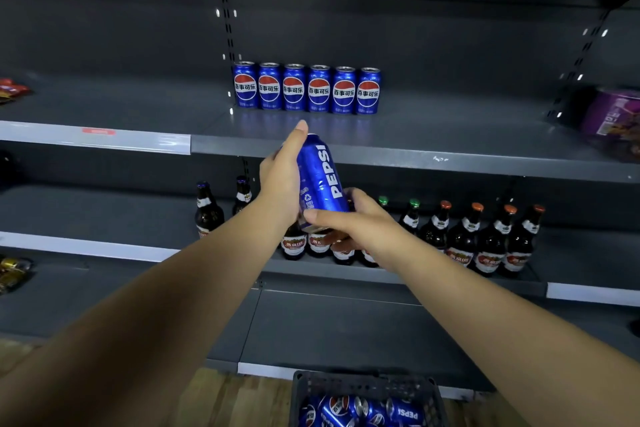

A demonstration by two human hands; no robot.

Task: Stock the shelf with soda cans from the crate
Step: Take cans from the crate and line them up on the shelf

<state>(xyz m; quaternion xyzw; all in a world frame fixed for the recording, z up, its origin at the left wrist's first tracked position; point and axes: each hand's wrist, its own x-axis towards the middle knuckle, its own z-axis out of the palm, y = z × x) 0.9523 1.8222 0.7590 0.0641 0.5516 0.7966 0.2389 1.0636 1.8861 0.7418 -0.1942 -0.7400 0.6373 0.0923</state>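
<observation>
Six cans [319, 89] in a row, one tilted can [320, 173] gripped by left hand [282, 180], right hand [353, 220]

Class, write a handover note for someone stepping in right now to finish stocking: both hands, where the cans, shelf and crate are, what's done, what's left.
Left hand: holds the side of a blue Pepsi aluminium can, tilted, in front of the grey metal shelf.
Right hand: grips that can's base.
Done: six blue cans stand in a row at the back of the shelf.
Left: set this can on the shelf, then move up the loose blue cans lying in the dark plastic crate below.
</observation>
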